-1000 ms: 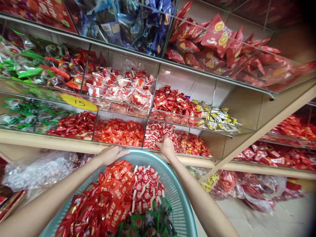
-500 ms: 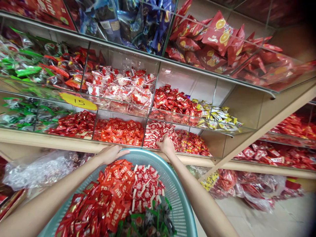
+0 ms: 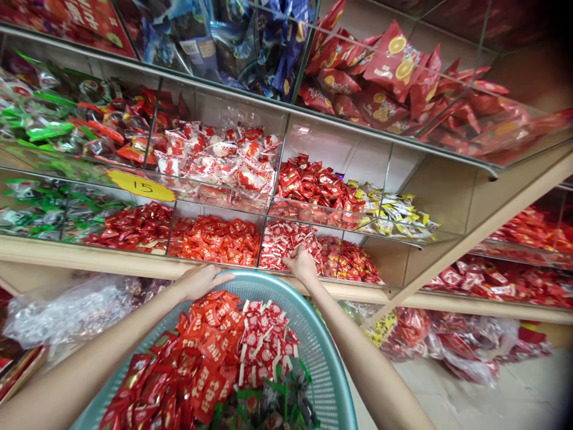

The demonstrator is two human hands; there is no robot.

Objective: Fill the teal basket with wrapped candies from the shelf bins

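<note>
Head view: a wooden display unit with glass shelves and dividers fills the far side, its pale front ledge (image 3: 85, 255) slanting down towards the right. Near the middle, a teal perforated basket (image 3: 326, 352) stands against this ledge, holding orange-red packets (image 3: 210, 349), darker red ones to the left, red-and-white sweets (image 3: 264, 340) far right and green-and-dark wrapped sweets (image 3: 268, 403) near right. At the basket's far left rim is the left hand (image 3: 199, 282), thumb laid along the edge; how firmly it grips cannot be told. Bent fingers of the right hand (image 3: 302, 264) reach into the compartment of red-and-white sweets (image 3: 280, 242); whether they hold any is hidden. On the left, a yellow tag (image 3: 141, 185) reading "15" hangs at the middle shelf. Higher up are blue packets (image 3: 242, 48) and, to the right, red bags (image 3: 394, 63) printed with orange slices. Clear plastic (image 3: 76, 304) bulges under the ledge at left; stuffed bags (image 3: 461, 346) lie on the pale tiled floor (image 3: 519, 388) at right.
</note>
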